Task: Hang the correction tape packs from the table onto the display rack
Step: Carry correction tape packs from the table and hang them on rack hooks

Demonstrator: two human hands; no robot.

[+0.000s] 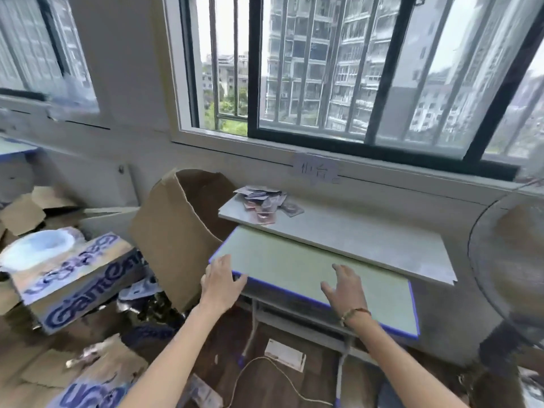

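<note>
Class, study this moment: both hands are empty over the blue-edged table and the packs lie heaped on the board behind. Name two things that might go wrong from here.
1. The correction tape packs lie in a loose overlapping heap at the white board's far left corner; grabbing one may push others off.
2. No display rack is in view, so carrying packs past the cardboard boxes invites drops.

1. The correction tape packs [266, 203] lie in a loose, overlapping heap, flat and at mixed angles.
2. They are flat carded packs in pink, red and pale grey; print is too blurred to read.
3. The heap sits at the far left end of the white bench [368, 237], below the window.
</note>
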